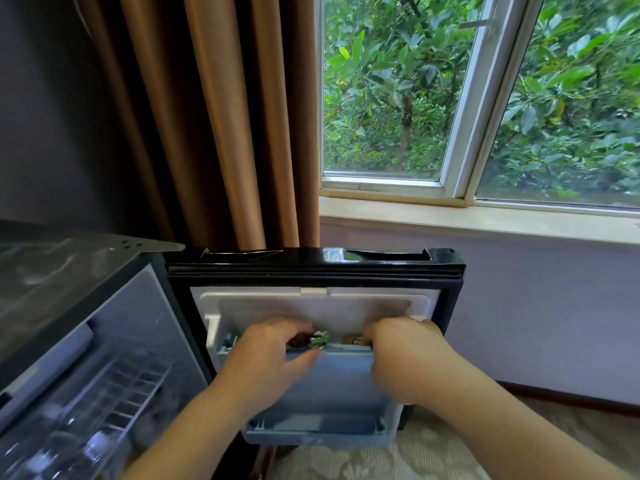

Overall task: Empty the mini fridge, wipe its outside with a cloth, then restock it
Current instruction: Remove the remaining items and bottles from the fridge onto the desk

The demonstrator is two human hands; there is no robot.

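The black mini fridge (69,282) stands at the left with its door (313,268) swung wide open toward me. Inside the body I see a wire shelf (135,396) and blurred bottles (69,441) low down. Both hands reach into the door's upper bluish shelf (332,375). My left hand (273,351) curls its fingers around a small dark item beside a green-and-white packet (320,338). My right hand (405,355) curls over the shelf rim at a small brown item (353,339); what it holds is hidden. The lower door shelf (311,434) looks bare.
A brown curtain (214,126) hangs behind the fridge door. A window (485,98) with a pale sill (485,220) looks onto green trees. Patterned carpet (381,459) lies under the door, and a lilac wall (536,313) stands to its right.
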